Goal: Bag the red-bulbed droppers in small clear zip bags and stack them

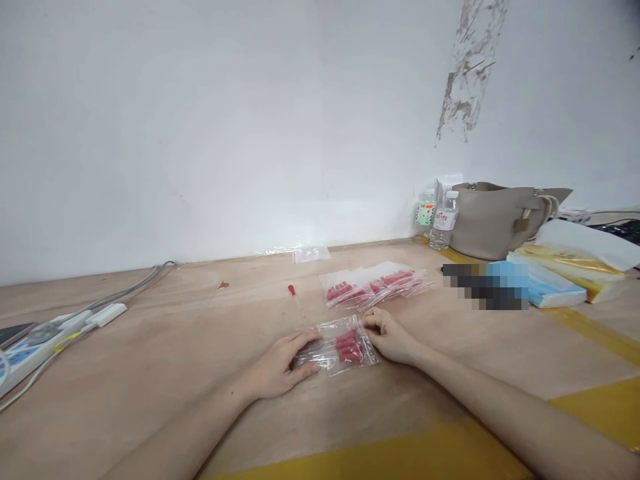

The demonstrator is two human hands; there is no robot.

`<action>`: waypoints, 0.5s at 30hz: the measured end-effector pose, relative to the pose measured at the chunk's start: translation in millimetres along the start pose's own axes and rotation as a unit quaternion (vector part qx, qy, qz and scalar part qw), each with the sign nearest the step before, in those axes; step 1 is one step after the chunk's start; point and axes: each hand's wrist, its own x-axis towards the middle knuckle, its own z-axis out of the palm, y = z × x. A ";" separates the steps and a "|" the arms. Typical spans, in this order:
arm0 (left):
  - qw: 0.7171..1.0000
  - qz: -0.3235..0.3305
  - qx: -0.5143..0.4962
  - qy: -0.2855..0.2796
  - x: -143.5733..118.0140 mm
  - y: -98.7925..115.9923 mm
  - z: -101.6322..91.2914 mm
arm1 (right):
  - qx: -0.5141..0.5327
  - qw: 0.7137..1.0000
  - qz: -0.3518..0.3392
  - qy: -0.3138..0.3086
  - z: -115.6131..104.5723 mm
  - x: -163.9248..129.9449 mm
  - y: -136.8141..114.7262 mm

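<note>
A clear zip bag (330, 333) lies flat on the table between my hands. Inside it are several droppers (350, 347), their red bulbs toward the right end. My left hand (280, 363) grips the bag's left end, thumb on the near side and fingers on the far side. At the right end, my right hand (385, 333) has thumb and fingers closed on the bag's edge. Just beyond the bag, a loose dropper (293, 291) with a red bulb and thin clear tube rests on the table. Farther back lies a pile of filled bags (375, 287), also showing red bulbs.
An empty-looking plastic bag (311, 255) lies by the wall. Rightward stand two bottles (444, 223), a grey-beige handbag (493, 220), a blue packet (555, 290) and a yellow-white packet (595, 267). A power strip (47, 347) with cables is at left. Yellow tape (400, 453) crosses the table (150, 373).
</note>
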 end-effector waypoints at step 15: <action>0.999 0.012 0.027 -0.028 -0.7 2.1 0.3 | -0.088 0.989 0.093 -0.069 78.1 127.4 -69.2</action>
